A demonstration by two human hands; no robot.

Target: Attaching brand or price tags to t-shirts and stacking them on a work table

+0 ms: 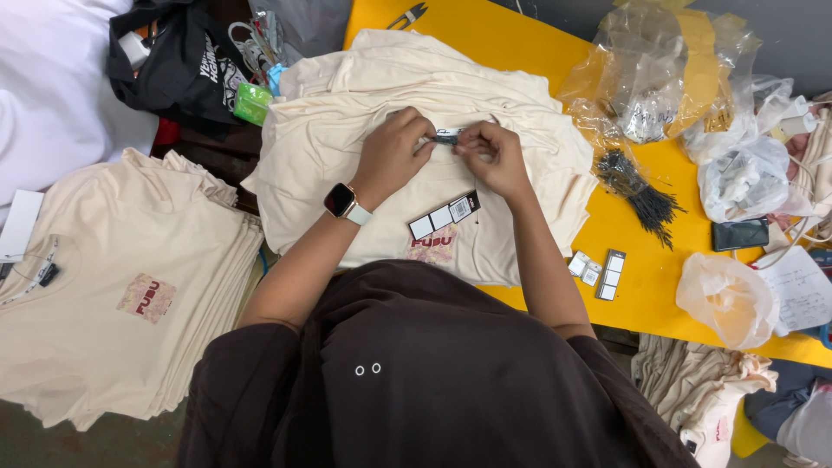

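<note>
Both hands are up at the collar of the top cream T-shirt (pixel 381 165), which lies on a heap of the same shirts on the yellow counter (pixel 641 260). The left hand (pixel 392 149), with a smartwatch (pixel 344 202) on its wrist, has its fingers pressed together in a pinch on one end of a small neck label (pixel 448 135). The right hand (pixel 492 156) meets it from the other side, fingers pinching the same label, so the two hands are nearly touching over the neckline. The label sits right between the fingertips, at the collar near the middle of the heap.

Just below the hands, lying on the shirt's chest, there's a black-and-white hang tag (pixel 444 216), and under that a small pink printed patch, partly hidden by the person's dark top.

Over to the left, a second stack of folded cream shirts (pixel 113 303) sits apart, with a tag lying near its neckline. To the right on the counter: a bundle of thin black tag strings (pixel 640 192), crumpled clear plastic bags (pixel 659 78), a few more loose tags (pixel 607 273) near the counter's edge, and a dark phone (pixel 739 234). A black bag (pixel 178 61) sits at the top left
</note>
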